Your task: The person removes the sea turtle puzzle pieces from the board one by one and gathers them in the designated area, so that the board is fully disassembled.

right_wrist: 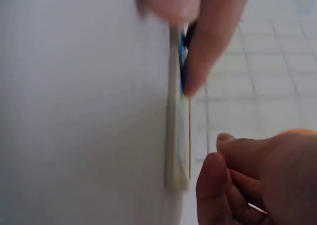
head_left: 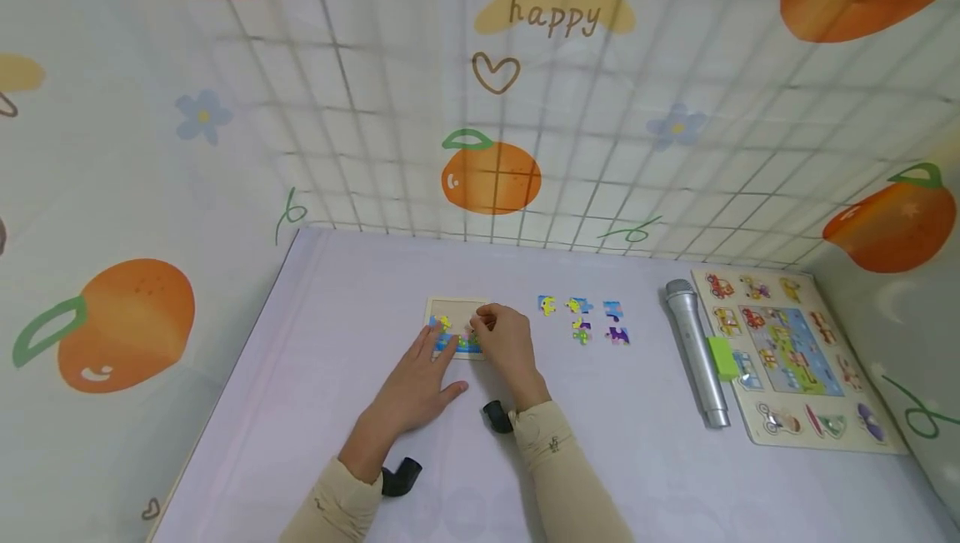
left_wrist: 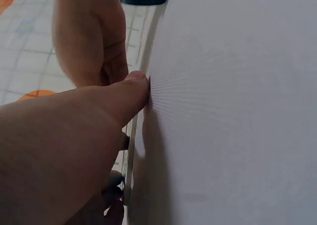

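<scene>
A small wooden puzzle tray lies on the table, with colourful pieces along its near edge and left side. My left hand has its fingers extended, the fingertips resting on the tray's left and near part. In the left wrist view its thumb touches the tabletop beside the tray. My right hand is over the tray's right side, its fingers curled. Thumb and index fingertips meet in the right wrist view; whether a piece is between them is hidden.
Several loose puzzle pieces lie right of the tray. Farther right are a silver microphone, a green block and a large wooden picture board. A printed cloth wall stands behind the table. Black wrist mounts sit under the sleeves.
</scene>
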The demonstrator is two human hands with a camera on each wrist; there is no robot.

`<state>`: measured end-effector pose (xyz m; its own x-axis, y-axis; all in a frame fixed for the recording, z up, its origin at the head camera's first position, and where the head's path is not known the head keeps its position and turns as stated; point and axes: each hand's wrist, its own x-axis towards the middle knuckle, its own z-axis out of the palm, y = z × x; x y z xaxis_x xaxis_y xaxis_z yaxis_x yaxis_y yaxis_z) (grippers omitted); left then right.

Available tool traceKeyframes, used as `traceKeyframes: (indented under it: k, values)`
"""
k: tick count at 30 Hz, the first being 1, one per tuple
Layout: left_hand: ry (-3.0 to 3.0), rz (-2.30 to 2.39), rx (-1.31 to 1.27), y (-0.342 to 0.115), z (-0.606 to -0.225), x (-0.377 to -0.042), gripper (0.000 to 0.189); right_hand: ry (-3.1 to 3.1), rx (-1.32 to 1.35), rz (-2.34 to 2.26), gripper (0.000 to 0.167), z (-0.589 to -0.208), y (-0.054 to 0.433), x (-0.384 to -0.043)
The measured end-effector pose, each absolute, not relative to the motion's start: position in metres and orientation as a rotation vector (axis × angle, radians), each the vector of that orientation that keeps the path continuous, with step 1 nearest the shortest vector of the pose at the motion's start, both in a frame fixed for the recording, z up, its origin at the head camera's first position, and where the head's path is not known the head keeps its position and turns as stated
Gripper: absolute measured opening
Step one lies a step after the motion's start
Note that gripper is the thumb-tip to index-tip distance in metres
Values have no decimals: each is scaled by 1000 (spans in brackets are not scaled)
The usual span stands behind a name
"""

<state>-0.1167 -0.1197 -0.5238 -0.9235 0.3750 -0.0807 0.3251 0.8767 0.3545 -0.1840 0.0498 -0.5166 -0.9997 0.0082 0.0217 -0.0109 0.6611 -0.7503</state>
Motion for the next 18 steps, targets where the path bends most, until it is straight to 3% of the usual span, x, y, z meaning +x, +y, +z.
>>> traceKeyframes:
  k: [11, 18]
  values:
    - [2993, 450, 555, -118, -527, -114, 73, -2817, 14, 1471, 19, -528, 20, -192]
    - [2984, 428, 532, -122, -520, -112, 80, -2827, 71, 1396, 19, -529, 18, -193]
